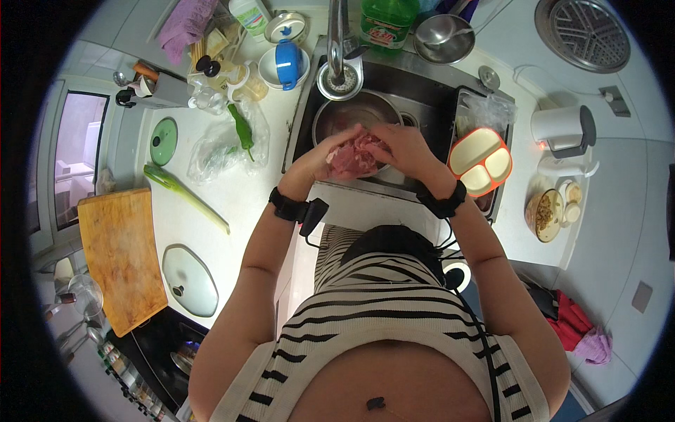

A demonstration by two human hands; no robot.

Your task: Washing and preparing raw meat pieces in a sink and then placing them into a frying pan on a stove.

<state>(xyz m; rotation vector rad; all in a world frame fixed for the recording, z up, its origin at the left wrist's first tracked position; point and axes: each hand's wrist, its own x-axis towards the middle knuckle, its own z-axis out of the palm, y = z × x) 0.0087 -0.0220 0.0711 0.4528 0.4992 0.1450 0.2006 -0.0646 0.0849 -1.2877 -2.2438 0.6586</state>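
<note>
A piece of raw red meat point(352, 160) is held between my two hands above the front of the sink point(430, 100). My left hand point(318, 156) supports it from the left side, with its fingers partly behind the meat. My right hand point(403, 147) grips its right side, fingers curled over the top. Beneath and behind the meat, a round metal bowl point(387, 105) sits in the basin. The chrome faucet point(336, 47) stands over the bowl, beyond my hands.
To the left lie a green pepper point(242, 129) on a plastic bag, a celery stalk point(198, 203), a glass lid point(190, 279) and a wooden cutting board point(124, 258). An orange-rimmed divided plate point(495, 138) rests right of the basin. A white electric kettle point(559, 126) stands farther right.
</note>
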